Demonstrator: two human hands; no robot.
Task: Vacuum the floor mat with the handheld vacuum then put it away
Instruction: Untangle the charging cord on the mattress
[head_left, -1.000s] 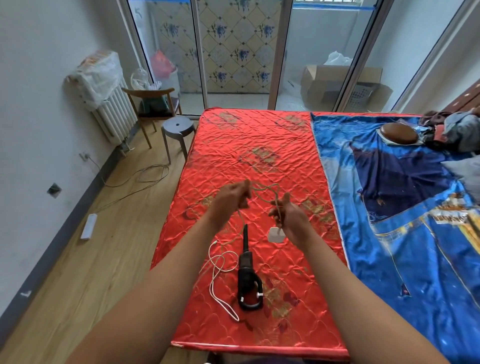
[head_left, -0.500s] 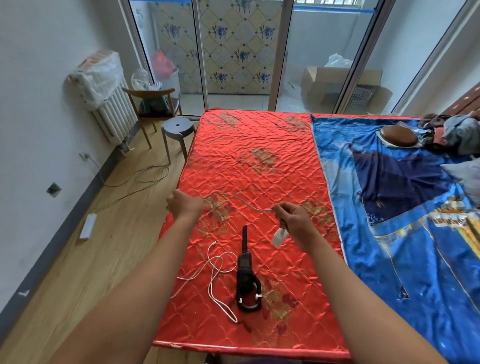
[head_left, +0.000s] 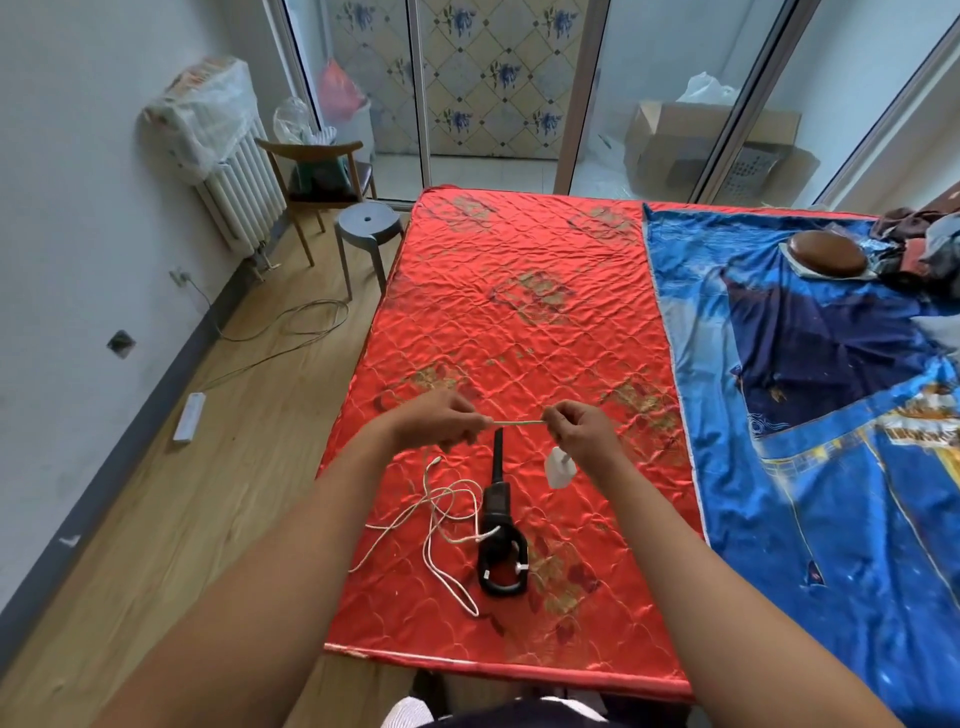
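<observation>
Head view, the only one:

- Left hand (head_left: 441, 422): grip narrow, fingers curled, pinching the white cord (head_left: 519, 423) at its fingertips.
- Right hand (head_left: 583, 432): grip is the same narrow pinch on the white cord. The two hands are near each other, with a short taut run of cord level between them.
- White plug (head_left: 560, 467) hangs just below the right hand, off the mat surface as far as I can tell.
- Both hands are over the near half of the red quilted mat (head_left: 519, 312), forearms reaching in from the bottom edge.
- Handheld vacuum (head_left: 497, 519): black, lying flat on the mat below and between the hands. No hand is on it. Nozzle points away from the person, loop handle toward them.
- The rest of the cord lies in loose loops on the mat just left of the vacuum, with one strand touching its body above the handle.
- Blue sheet (head_left: 831, 441) lies on the right, edge to edge with the mat. A brown round cushion (head_left: 826, 253) sits on its far end.
- Left of the mat is wooden floor, with a grey stool (head_left: 366, 223) at the far corner and a wooden chair (head_left: 317, 171) behind it.
- A white radiator (head_left: 239, 182) is on the wall. A power strip (head_left: 189, 415) lies on the floor by the skirting.
- A cardboard box (head_left: 711, 140) sits behind the glass doors.
</observation>
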